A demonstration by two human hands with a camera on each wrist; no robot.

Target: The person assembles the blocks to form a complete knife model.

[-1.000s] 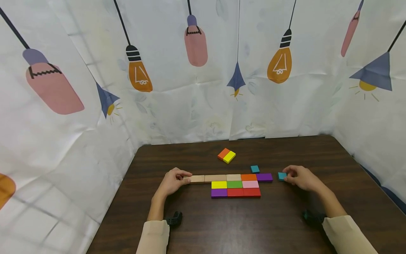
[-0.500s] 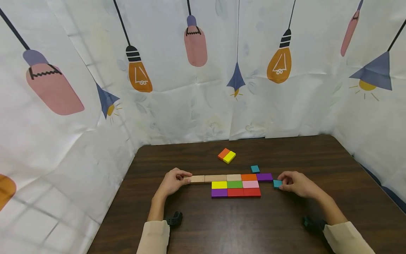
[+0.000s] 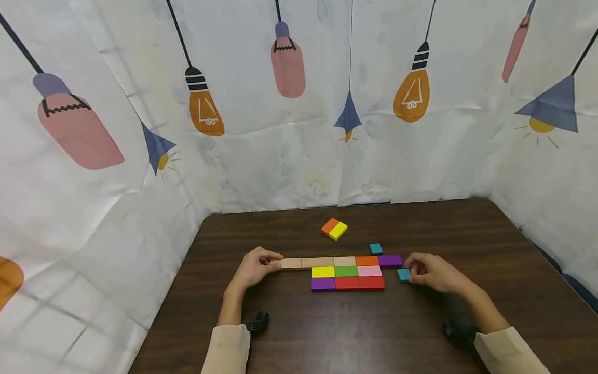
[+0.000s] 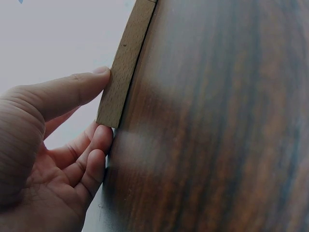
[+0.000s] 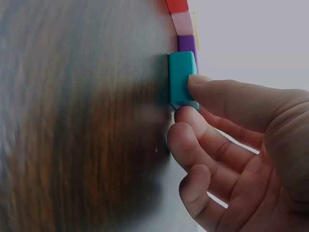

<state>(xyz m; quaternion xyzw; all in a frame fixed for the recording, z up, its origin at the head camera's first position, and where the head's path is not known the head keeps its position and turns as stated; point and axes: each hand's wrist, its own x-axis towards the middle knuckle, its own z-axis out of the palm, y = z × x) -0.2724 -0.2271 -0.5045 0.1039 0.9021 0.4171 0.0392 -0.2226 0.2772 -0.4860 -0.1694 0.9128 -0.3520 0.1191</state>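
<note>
My left hand [image 3: 254, 267] holds the outer end of a plain wooden block [image 4: 126, 63], thumb on its side and fingertips at its end. That block [image 3: 290, 264] starts a row with another wooden block [image 3: 317, 263], a shorter wooden one [image 3: 344, 261], an orange block [image 3: 366, 261] and a purple block [image 3: 390, 261]. In my right hand [image 3: 439, 272], thumb and fingers pinch a teal block [image 3: 403, 275], just right of the purple block's near corner. The right wrist view has this teal block [image 5: 182, 77] standing in front of the purple one [image 5: 187, 43].
Below the row lie yellow [image 3: 323, 272], green [image 3: 345, 271] and pink [image 3: 369, 271] blocks, then purple [image 3: 323, 283] and two red blocks [image 3: 358, 283]. Another teal block [image 3: 376, 249] lies behind the row. An orange-and-yellow pair [image 3: 334, 229] lies farther back on the dark wooden table [image 3: 336, 332].
My right hand has brought the teal block left and nearer to me, from out on the right to beside the purple block. The left hand has stayed in place.
</note>
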